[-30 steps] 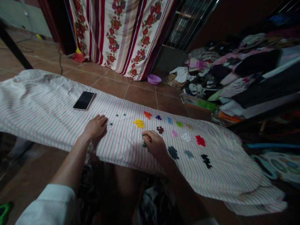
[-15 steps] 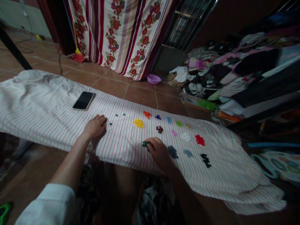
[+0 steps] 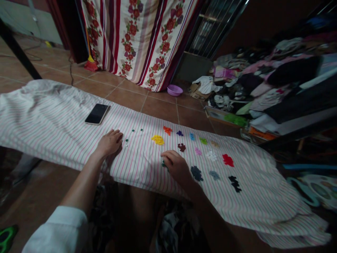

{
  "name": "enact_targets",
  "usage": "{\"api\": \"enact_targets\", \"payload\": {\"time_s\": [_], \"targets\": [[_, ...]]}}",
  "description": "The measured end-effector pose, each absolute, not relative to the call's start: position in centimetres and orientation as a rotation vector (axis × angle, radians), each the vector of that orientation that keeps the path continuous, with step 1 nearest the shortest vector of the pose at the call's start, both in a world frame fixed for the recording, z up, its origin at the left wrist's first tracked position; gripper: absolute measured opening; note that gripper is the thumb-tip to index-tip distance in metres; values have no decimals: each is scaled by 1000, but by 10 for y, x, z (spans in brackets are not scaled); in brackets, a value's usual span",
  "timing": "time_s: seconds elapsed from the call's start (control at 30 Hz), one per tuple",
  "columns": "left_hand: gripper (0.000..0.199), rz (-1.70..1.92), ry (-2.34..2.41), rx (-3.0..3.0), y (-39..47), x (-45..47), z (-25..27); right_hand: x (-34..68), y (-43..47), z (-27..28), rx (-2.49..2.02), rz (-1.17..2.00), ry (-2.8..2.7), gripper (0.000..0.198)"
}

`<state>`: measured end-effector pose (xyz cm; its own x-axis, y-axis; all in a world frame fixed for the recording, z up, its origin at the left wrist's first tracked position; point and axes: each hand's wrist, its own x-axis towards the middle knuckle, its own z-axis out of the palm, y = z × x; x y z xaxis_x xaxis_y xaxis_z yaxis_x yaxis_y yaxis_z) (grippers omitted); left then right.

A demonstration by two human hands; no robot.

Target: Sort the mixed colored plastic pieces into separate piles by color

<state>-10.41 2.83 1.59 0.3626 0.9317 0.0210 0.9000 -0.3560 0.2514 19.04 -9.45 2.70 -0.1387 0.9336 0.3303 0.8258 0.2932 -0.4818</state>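
Note:
My left hand (image 3: 111, 143) rests on the striped cloth (image 3: 142, 168), fingers stretched out and slightly bent. Just right of it lie a small white piece (image 3: 126, 145) and a dark green piece (image 3: 126, 140). Two more green pieces (image 3: 133, 130) sit a little farther back. My right hand (image 3: 177, 166) is over the dark green pile (image 3: 163, 164), which it mostly covers. Its fingers are curled together, and whatever is between the fingertips is hidden. A yellow pile (image 3: 158, 140) is behind this hand, and a dark grey pile (image 3: 196, 173) is to its right.
More small piles include orange (image 3: 167, 130), brown (image 3: 181, 147), white (image 3: 211, 155), red (image 3: 228, 160) and black (image 3: 234, 183). A phone (image 3: 97, 114) lies on the left. Beyond the cloth are a purple basin (image 3: 174, 90), a floral curtain (image 3: 144, 42) and heaped clothes (image 3: 244, 77).
My right hand has risen slightly off the green pile, its fingertips now farther back. My left hand stays in place on the cloth. The whole view has shifted a little.

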Motion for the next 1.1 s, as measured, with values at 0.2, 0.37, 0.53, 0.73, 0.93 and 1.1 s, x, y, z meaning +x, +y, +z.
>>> {"api": "enact_targets", "payload": {"time_s": [0.2, 0.37, 0.53, 0.73, 0.93, 1.1], "targets": [[40, 240, 1662, 2445, 28, -104, 15, 171, -64, 18, -1416, 236, -2063, 26], [41, 238, 1690, 2421, 29, -103, 12, 150, -31, 12, -1432, 247, -2150, 31], [39, 278, 1691, 2427, 30, -104, 10, 130, 4, 13, -1575, 222, -2230, 39], [39, 262, 1687, 2431, 29, -103, 12, 119, 34, 22, -1736, 195, -2301, 44], [40, 247, 1682, 2442, 29, -103, 14, 113, 51, 22, -1746, 224, -2389, 39], [41, 231, 1685, 2437, 29, -103, 13, 111, 59, 14, -1735, 253, -2391, 37]]}}
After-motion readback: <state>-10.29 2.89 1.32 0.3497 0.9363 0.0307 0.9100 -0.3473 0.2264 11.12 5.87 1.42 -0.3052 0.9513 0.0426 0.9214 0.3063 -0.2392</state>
